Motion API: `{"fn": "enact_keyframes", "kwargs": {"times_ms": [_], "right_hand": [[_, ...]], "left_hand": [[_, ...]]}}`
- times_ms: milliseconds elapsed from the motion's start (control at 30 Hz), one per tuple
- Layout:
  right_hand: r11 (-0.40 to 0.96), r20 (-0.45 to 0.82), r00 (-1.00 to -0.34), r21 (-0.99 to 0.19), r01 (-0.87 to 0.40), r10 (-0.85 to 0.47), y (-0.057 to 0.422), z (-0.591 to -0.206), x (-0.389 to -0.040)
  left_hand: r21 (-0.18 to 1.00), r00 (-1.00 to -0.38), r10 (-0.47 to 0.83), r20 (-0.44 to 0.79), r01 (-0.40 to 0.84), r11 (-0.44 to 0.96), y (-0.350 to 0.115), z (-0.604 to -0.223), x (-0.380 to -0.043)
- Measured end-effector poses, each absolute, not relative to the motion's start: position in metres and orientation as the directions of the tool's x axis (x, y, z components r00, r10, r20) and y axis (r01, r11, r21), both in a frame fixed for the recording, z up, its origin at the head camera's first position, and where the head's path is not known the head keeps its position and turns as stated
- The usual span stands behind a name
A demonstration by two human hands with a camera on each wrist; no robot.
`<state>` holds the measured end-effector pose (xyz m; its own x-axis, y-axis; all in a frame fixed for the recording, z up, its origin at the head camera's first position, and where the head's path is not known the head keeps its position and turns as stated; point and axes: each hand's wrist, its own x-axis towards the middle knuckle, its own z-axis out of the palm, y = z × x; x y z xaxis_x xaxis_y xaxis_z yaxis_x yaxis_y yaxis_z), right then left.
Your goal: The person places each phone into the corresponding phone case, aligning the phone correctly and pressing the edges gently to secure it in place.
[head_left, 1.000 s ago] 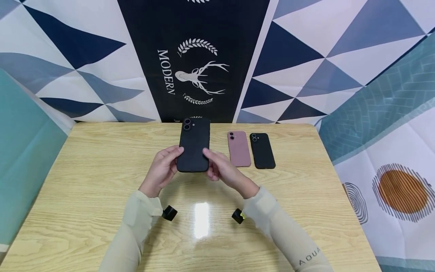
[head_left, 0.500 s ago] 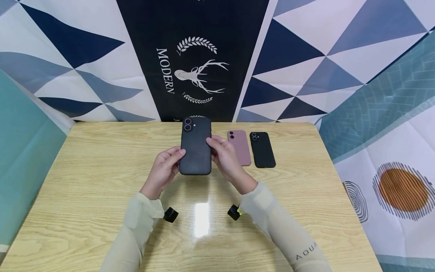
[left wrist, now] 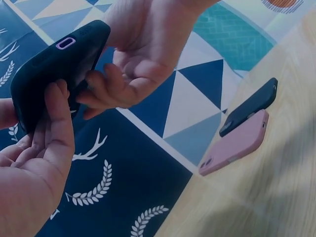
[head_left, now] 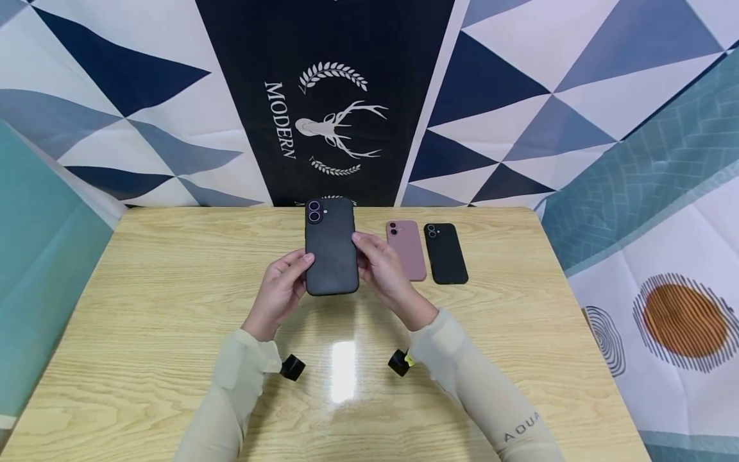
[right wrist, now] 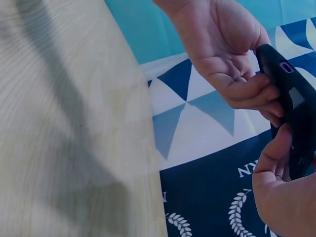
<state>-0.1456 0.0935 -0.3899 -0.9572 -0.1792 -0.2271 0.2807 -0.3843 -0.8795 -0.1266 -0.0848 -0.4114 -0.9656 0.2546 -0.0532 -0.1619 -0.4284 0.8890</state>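
A phone in a black case (head_left: 331,247) is held up over the table, its back with two purple-ringed lenses facing the head camera. My left hand (head_left: 278,285) grips its lower left side, thumb on the back edge and fingers beneath. On the opposite side my right hand (head_left: 383,273) pinches the right edge around mid-height. In the left wrist view, the bottom end of the black case (left wrist: 59,59) shows a purple-rimmed port opening. Curled fingers of the right hand (right wrist: 276,192) reach around the phone's underside in the right wrist view.
A pink phone (head_left: 407,250) lies on the wooden table (head_left: 173,289) to the right of the held one. Beside it lies another black phone (head_left: 446,253). A patterned cloth (head_left: 491,96) hangs behind the table's far edge.
My right hand has moved up along the phone's right edge. The phone has tipped slightly, its top leaning left. The left hand keeps its grip nearly in place.
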Motion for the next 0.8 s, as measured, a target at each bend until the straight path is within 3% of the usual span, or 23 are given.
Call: {"fn": "enact_keyframes", "kwargs": {"times_ms": [433, 800], "right_hand": [[-0.278, -0.276, -0.947, -0.908, 0.312, -0.162, 0.0935, -0.3920, -0.1473], [-0.298, -0.314, -0.935, -0.888, 0.351, -0.165, 0.0887, -0.3937, -0.1508]], "left_hand": [[0.908, -0.971, 0.209, -0.118, -0.191, -0.373, -0.0888, -0.4189, -0.1285], [0.917, -0.956, 0.249, -0.155, -0.233, -0.324, -0.0929, -0.4213, -0.1284]]}}
